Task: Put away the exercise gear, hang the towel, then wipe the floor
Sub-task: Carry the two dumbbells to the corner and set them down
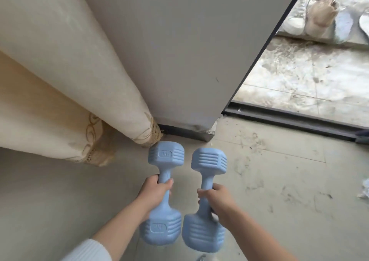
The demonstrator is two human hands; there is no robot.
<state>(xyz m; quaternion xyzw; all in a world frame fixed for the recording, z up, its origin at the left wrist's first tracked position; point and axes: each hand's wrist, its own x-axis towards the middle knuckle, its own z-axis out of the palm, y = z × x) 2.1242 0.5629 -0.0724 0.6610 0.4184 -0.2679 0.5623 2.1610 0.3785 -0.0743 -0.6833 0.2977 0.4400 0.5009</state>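
Observation:
Two light-blue dumbbells lie side by side, pointing away from me, low over the grey floor near a wall corner. My left hand [154, 193] is wrapped around the handle of the left dumbbell [165, 155]. My right hand [216, 198] grips the handle of the right dumbbell [208, 161]. Whether their heads touch the floor I cannot tell. The far head of the left dumbbell is right beside the curtain hem. No towel is in view.
A cream curtain [69, 93] with an embroidered hem hangs at the left against a grey wall [179, 51]. A dark sliding-door track [295, 119] runs at the right, with a dirty balcony floor [309, 77] beyond. The indoor floor [279, 181] shows smudged footprints.

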